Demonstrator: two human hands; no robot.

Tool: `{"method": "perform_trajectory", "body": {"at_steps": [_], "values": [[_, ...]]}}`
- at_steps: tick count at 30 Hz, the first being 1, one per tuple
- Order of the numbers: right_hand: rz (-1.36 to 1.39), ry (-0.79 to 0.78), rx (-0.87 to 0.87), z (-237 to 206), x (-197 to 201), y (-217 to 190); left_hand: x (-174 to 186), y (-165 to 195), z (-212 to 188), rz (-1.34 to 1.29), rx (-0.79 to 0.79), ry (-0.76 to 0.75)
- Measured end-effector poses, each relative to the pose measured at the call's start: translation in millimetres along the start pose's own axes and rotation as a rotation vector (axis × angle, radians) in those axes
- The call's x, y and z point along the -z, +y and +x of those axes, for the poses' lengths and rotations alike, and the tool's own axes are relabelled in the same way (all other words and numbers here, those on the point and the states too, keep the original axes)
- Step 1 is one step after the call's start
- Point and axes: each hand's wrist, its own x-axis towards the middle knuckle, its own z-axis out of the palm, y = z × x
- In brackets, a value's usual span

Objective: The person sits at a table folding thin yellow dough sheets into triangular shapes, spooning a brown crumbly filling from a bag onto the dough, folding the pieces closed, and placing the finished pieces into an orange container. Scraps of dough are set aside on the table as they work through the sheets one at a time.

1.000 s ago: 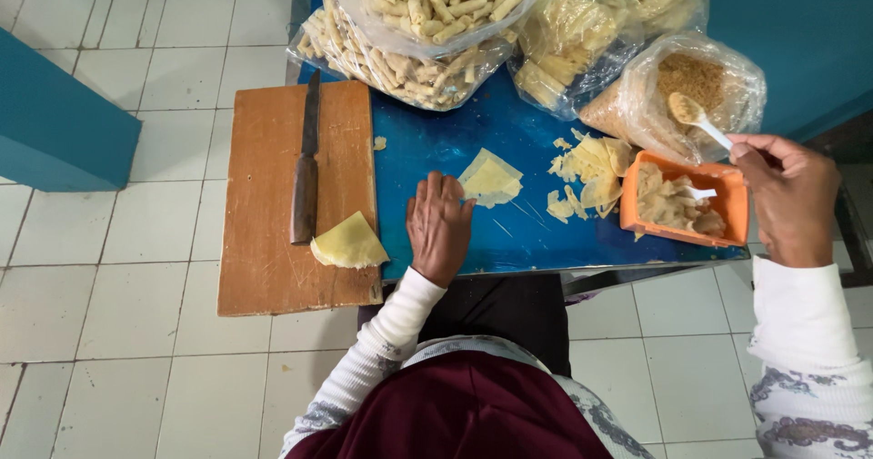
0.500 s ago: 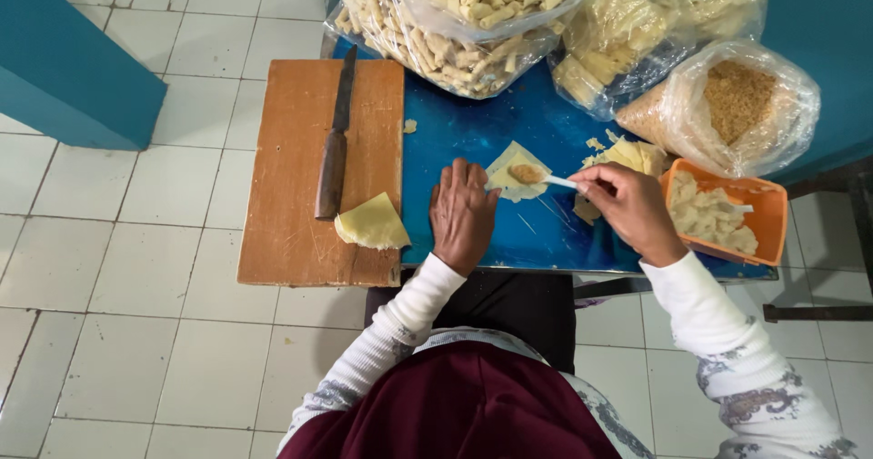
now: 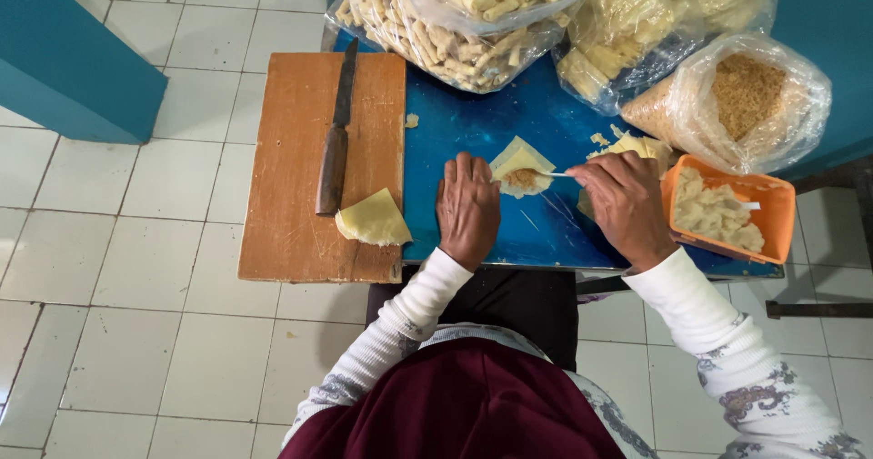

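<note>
At far left, a teal wall panel (image 3: 73, 54) stood over pale floor tiles (image 3: 136, 332). Left of centre, a wooden cutting board (image 3: 291, 168) carried a dark-handled knife (image 3: 334, 145) and a folded yellow wrapper (image 3: 373, 220). On the blue table (image 3: 473, 122) at centre, the left hand (image 3: 467, 206) lay flat, fingers extended, beside the open wrapper (image 3: 520, 168). The right hand (image 3: 626, 206) pinched a small white spoon (image 3: 555, 174) whose tip rested on the filling there. An orange tub (image 3: 727, 213) sat at right, with plastic bags (image 3: 727, 95) above.

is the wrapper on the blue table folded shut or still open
Open. The wrapper lies spread with filling bare in its middle, the left hand beside it, the right hand holding a spoon there.
</note>
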Motion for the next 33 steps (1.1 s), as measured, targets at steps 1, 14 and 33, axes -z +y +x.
{"method": "perform_trajectory", "body": {"at_steps": [1, 14, 33], "values": [[-0.005, 0.003, -0.006, -1, 1, 0, -1, 0, 1, 0.002, 0.004, 0.005], [-0.215, 0.224, -0.314, -70, 60, 59, -6, 5, 2, -0.014, -0.109, 0.049], [0.136, -0.014, -0.419, 3, -35, -25, 7, 9, 11, -0.349, -0.044, -0.001]]}}
